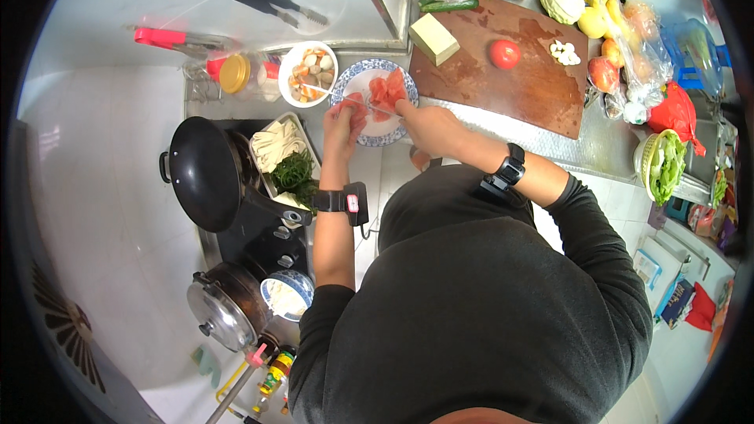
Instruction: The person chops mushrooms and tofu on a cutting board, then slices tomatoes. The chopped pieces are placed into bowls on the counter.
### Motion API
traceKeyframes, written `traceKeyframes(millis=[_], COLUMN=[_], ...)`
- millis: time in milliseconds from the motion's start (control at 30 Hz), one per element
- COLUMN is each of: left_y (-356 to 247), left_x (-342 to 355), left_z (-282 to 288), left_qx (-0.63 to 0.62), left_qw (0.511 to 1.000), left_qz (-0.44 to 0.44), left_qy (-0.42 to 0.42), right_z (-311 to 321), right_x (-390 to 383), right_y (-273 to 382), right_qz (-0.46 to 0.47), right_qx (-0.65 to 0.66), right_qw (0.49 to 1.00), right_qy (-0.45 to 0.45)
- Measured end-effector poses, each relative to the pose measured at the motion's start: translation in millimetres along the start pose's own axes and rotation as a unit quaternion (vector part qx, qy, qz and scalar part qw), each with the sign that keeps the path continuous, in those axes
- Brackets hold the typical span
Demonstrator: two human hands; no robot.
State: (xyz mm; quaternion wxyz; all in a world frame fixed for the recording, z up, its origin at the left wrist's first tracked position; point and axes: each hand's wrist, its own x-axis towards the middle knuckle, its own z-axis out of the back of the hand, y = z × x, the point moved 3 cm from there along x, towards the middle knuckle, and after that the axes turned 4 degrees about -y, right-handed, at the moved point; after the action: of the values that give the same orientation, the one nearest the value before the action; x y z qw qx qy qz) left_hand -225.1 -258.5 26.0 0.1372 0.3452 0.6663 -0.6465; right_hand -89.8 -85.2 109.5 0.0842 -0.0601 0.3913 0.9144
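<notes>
A white plate with a blue patterned rim [343, 85] carries soft red-pink slices that look like raw meat [386, 93]. My left hand [340, 127] is closed on one such slice at the plate's left side. A thin white stick [323, 89] passes by this slice, its far tip over the bowl at the left. Over the plate's right edge, my right hand [424, 124] is closed, fingertips at the stick's near end and against the meat. Its fingers partly hide what they grip.
A white bowl of cut pieces [294, 89] stands left of the plate. To the right is a brown cutting board [491, 98] with tofu [433, 38], a tomato [504, 54] and garlic [564, 53]. A wok [203, 173] and a tray of noodles and greens [292, 171] stand left.
</notes>
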Motion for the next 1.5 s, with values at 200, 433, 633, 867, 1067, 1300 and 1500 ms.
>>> traceKeyframes(millis=[200, 433, 633, 867, 1067, 1300, 1500], left_y=[12.3, 28.3, 14.8, 24.5, 40.0, 31.3, 25.1], left_x=[5.3, -4.1, -5.4, -1.0, 7.0, -2.7, -9.0], left_z=[4.1, -13.0, -11.7, -10.8, -9.7, -12.7, -16.8], left_qx=[-0.033, -0.035, -0.064, -0.052, 0.118, 0.130, -0.006], left_qw=[0.992, 0.989, 0.980, 0.972, 0.944, 0.926, 0.914], left_qz=[-0.061, -0.094, -0.162, -0.197, -0.235, -0.289, -0.337], left_qy=[-0.103, -0.109, -0.100, -0.119, -0.198, -0.207, -0.227], right_z=[6.9, 1.0, -3.0, -5.0, -8.6, -8.5, -15.3], right_x=[-4.7, 1.6, -2.7, -1.0, 4.9, 7.9, 4.3], right_y=[11.8, 10.2, 8.5, 11.6, 16.1, 22.6, 22.2], right_qz=[-0.022, -0.012, -0.013, -0.003, -0.001, -0.027, -0.044], right_qx=[-0.001, -0.013, 0.012, 0.017, 0.007, 0.010, 0.011], right_qw=[0.999, 1.000, 1.000, 1.000, 1.000, 1.000, 0.999], right_qy=[0.048, 0.005, 0.001, -0.008, -0.028, 0.004, 0.008])
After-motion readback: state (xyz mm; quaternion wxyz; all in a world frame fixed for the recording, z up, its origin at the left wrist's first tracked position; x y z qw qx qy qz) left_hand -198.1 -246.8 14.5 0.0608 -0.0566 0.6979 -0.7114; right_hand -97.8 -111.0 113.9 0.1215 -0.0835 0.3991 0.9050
